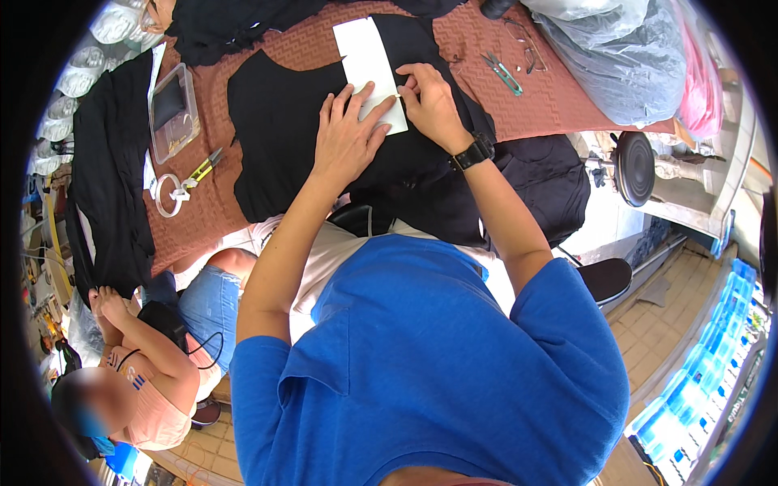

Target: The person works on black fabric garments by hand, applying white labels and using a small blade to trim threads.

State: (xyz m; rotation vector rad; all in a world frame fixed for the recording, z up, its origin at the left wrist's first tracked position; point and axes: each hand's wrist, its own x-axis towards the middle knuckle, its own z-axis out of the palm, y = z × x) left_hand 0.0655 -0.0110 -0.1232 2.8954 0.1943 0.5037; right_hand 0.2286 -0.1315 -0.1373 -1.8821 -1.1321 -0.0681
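Note:
A black garment piece (pixel 284 105) lies spread on the table in front of me, with a long white paper-like strip (pixel 365 50) across it. My left hand (pixel 347 138) rests flat on the lower part of the strip, fingers spread. Beside the strip's right edge, my right hand (pixel 433 105) is closed in a pinch against the black cloth. Whatever sits between those fingertips is too small or hidden to name. More black fabric (pixel 539 182) hangs over the table's near edge, under my right forearm.
Green-handled thread snips (pixel 504 74) and eyeglasses (pixel 527 44) lie right on the brown tablecloth (pixel 559 109). Large plastic bags (pixel 616 61) stand beyond. A clear box (pixel 174 113), yellow-handled snips (pixel 207 166) and white ring (pixel 168 196) lie left. A person (pixel 158 364) handles black cloth there.

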